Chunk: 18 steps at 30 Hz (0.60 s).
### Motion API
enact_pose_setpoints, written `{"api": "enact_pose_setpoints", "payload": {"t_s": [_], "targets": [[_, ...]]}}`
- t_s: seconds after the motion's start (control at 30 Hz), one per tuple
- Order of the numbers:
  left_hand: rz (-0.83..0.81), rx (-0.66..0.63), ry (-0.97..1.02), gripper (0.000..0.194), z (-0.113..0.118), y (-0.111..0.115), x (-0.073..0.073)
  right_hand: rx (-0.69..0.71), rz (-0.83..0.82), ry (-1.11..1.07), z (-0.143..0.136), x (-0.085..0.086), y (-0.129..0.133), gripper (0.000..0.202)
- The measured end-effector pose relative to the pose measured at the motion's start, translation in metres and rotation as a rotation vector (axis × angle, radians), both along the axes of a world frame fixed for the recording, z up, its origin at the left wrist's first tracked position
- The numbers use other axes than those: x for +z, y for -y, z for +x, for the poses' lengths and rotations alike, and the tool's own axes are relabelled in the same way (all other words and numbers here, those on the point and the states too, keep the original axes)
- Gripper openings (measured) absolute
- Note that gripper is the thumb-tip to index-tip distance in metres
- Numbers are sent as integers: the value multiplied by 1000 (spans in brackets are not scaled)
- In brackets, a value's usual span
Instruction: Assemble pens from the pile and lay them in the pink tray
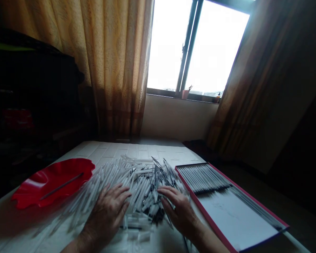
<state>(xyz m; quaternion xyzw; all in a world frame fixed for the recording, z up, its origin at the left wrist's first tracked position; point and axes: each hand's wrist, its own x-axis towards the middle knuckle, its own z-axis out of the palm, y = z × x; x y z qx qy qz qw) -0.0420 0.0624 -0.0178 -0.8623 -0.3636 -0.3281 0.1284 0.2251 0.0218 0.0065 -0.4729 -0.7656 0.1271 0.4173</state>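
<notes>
My left hand (107, 208) lies palm down over a heap of pale, see-through pen barrels (113, 173), fingers stretched out and slightly apart. Facing it, my right hand (179, 209) reaches over the heap's right side, beside thin dark pen refills (159, 172). Its fingers are extended, and no thing shows held in either hand. Between the hands lie small black pieces (155, 210) that look like pen caps. Short clear pieces (138, 222) are scattered nearer to me. What lies under my palms is hidden, and blur softens the details.
Right of the heap, a shallow red-edged box (221, 219) holds a row of pens (205, 175) at its far end and more along its right side. A red wavy-rimmed dish (31, 186) with one pen (61, 185) stands at left. Beyond the white table (100, 149) hang curtains.
</notes>
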Motion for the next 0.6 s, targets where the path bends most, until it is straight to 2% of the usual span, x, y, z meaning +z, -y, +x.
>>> {"api": "enact_pose_setpoints", "payload": {"t_s": [0.1,0.17,0.23,0.33,0.43,0.53,0.6], "targets": [[-19,-93,-13,27,12,12,0,-45,-205,-484,9,5,1,33],[2,-134,-27,30,18,19,2,-22,-365,-815,11,10,0,41],[50,-175,-50,30,23,24,7,11,-475,-1042,9,14,0,43],[120,-204,-79,32,27,30,16,83,-599,-1193,2,18,5,42],[140,-220,-81,32,30,35,20,184,-741,-1249,-11,20,13,42],[98,-256,-44,28,34,40,20,262,-841,-1296,-24,19,19,42],[34,-265,-8,24,36,43,19,260,-865,-1290,-28,17,19,45]]}}
